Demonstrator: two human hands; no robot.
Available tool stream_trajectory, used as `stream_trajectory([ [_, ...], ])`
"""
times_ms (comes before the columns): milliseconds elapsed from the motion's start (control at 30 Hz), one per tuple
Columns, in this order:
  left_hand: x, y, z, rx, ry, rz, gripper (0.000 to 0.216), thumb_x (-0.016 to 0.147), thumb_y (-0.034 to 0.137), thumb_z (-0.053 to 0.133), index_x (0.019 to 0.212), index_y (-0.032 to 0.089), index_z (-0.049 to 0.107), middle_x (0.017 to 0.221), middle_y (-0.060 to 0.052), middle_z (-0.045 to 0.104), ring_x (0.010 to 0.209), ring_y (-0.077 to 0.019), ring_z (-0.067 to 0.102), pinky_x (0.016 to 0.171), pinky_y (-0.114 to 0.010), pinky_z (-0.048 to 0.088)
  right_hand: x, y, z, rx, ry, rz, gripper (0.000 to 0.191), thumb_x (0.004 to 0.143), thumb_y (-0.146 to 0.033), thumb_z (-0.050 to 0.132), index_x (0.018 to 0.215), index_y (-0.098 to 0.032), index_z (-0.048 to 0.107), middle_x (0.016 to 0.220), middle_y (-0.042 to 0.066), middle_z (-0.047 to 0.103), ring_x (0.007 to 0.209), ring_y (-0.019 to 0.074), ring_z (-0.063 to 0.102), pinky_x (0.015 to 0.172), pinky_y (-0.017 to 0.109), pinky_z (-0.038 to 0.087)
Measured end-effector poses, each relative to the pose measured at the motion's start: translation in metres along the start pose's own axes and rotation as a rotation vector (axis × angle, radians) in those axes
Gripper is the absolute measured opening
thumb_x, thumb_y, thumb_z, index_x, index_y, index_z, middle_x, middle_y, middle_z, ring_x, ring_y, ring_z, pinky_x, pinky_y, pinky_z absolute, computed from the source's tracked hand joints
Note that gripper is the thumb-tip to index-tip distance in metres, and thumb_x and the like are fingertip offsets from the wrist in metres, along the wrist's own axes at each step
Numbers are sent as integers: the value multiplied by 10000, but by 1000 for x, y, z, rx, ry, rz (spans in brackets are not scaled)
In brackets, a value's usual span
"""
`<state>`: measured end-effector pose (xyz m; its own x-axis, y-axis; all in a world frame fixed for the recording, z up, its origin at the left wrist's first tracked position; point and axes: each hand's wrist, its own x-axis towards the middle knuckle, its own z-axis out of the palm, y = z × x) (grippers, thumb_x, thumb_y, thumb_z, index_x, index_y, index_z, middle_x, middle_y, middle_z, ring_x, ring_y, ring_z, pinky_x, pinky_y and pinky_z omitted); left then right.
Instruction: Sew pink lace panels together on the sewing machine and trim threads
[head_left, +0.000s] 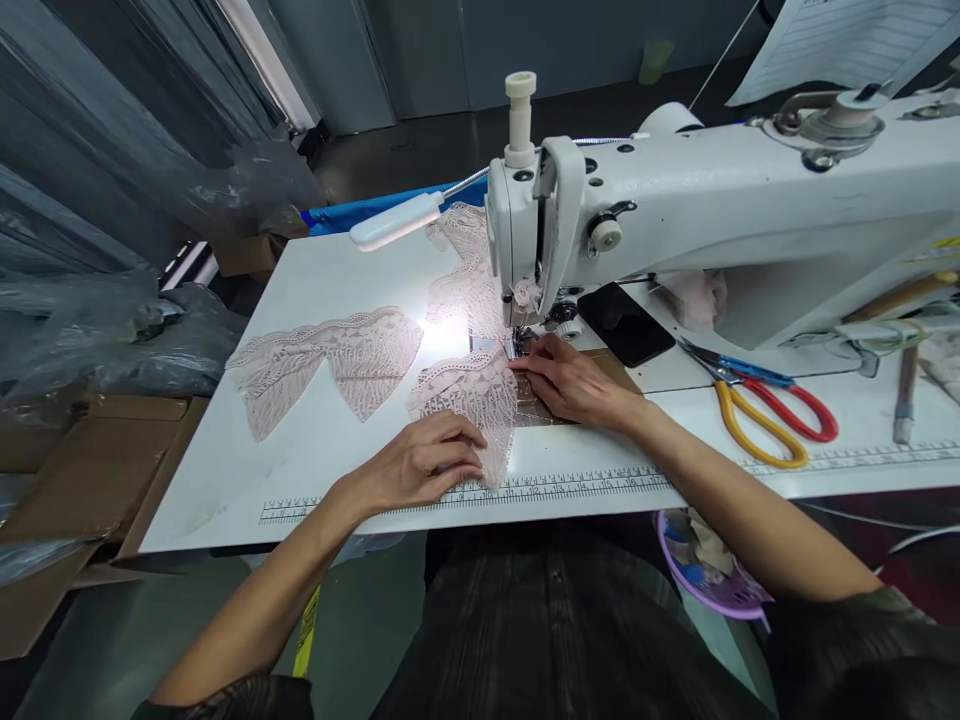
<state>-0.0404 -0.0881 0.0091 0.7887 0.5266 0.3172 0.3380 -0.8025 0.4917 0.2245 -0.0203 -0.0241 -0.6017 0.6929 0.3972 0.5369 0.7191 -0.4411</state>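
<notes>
A pale pink lace piece (480, 395) lies on the white sewing table, its upper edge beside the presser foot (517, 342) of a sewing machine (645, 215). My left hand (427, 460) is closed at the lace's lower left side, fingers curled and pinching its edge. Close to the presser foot, my right hand (570, 385) has its thumb and fingers pressed together at the lace's right edge. Another lace piece (375, 355) lies flat to the left, and more lace (469, 270) is spread behind the needle. My fingers partly cover the lace edges.
Right of the machine's needle lie a black phone (626, 322), scissors with red and yellow handles (757, 400) and blue-handled snips (754, 368). A lamp (397, 220) lights the needle area. A printed ruler (577, 485) runs along the front edge. Cardboard boxes (97, 460) stand left; a purple basket (709, 590) sits below.
</notes>
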Motion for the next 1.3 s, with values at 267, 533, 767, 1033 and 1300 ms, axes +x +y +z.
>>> stream_trajectory([
  [267, -3, -1, 5, -83, 129, -67, 57, 924, 134, 602, 928, 147, 658, 973, -104, 691, 884, -173, 659, 724, -308, 564, -7, 5, -1, 97, 0, -15, 388, 913, -149, 451, 1205, -224, 695, 1038, 102, 576, 945, 204, 572, 883, 413, 524],
  [533, 1, -2, 4, -40, -3, -21, 24, 905, 181, 657, 906, 158, 664, 1025, -114, 670, 917, -185, 641, 747, -315, 555, -5, 5, 0, 79, -36, -7, 379, 917, -157, 463, 1187, -250, 712, 1053, 98, 580, 1009, 222, 556, 915, 419, 516],
  [767, -1, -4, 7, -79, 70, -50, 69, 924, 107, 592, 927, 151, 645, 1013, -107, 659, 933, -184, 645, 752, -310, 553, -7, 6, 1, 97, -30, -22, 362, 913, -148, 461, 1114, -252, 743, 1064, 104, 555, 1006, 228, 536, 923, 433, 512],
  [1033, 4, 8, 7, -29, 151, -25, 66, 922, 96, 591, 890, 152, 605, 1002, -104, 646, 927, -180, 640, 753, -307, 543, -7, 7, 3, 106, -3, -14, 367, 896, -131, 468, 1101, -251, 748, 1042, 102, 547, 988, 227, 530, 907, 427, 518],
  [1300, 2, 5, 13, 93, 96, -11, 52, 926, 126, 595, 883, 156, 601, 1006, -107, 688, 902, -199, 654, 758, -346, 538, -9, 5, 3, 114, 16, -4, 375, 883, -120, 480, 1122, -242, 743, 1044, 106, 558, 987, 220, 553, 913, 422, 521],
])
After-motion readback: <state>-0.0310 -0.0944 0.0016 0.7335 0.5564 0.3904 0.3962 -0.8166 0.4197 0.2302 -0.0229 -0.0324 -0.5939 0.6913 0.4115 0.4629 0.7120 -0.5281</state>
